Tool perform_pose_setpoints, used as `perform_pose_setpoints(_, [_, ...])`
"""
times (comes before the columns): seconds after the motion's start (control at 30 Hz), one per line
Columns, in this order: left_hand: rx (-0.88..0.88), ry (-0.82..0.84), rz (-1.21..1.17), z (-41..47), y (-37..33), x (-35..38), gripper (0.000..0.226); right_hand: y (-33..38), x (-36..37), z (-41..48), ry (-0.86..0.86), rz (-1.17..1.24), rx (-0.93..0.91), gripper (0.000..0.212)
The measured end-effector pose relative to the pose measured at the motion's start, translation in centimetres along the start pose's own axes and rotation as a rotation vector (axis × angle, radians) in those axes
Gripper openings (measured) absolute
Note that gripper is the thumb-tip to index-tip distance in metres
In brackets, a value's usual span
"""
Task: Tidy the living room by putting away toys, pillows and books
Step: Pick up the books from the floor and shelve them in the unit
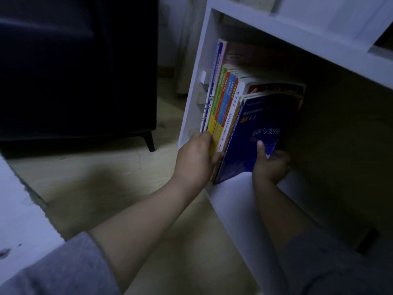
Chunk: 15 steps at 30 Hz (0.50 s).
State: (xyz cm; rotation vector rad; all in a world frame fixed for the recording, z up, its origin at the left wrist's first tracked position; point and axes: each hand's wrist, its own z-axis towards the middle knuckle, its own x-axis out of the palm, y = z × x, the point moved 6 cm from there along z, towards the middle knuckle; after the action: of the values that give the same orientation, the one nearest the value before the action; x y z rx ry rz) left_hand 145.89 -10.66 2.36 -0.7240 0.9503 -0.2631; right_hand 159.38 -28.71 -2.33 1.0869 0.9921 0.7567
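Observation:
A row of books (223, 101) with coloured spines stands at the left end of a low white shelf compartment (191, 99). Outermost on the right leans a dark blue book (255, 133) with pale lettering on its cover. My right hand (270, 162) grips its lower right corner, thumb on the cover and fingers behind. At the row's front lower edge my left hand (195, 160) has its fingers curled round the yellow and orange spines. Both forearms reach in from below, with grey sleeves pushed up.
A dark sofa (74, 67) on short legs stands to the left on the pale wooden floor (106, 177). The shelf's white bottom board (234, 205) juts toward me. The compartment's right part is dark. A white surface (19, 209) lies at lower left.

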Motion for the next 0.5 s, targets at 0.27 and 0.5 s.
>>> perform_pose_setpoints(0.27, [0.015, 0.027, 0.041, -1.2, 1.3, -0.5, 0.033, 0.0, 1.2, -2.1, 0.039, 0.171, 0.043, 0.036])
perform_pose_setpoints(0.5, [0.011, 0.051, 0.077, -1.9, 1.7, -0.6, 0.032, -0.2, 1.5, -3.6, 0.111, 0.212, 0.035, 0.033])
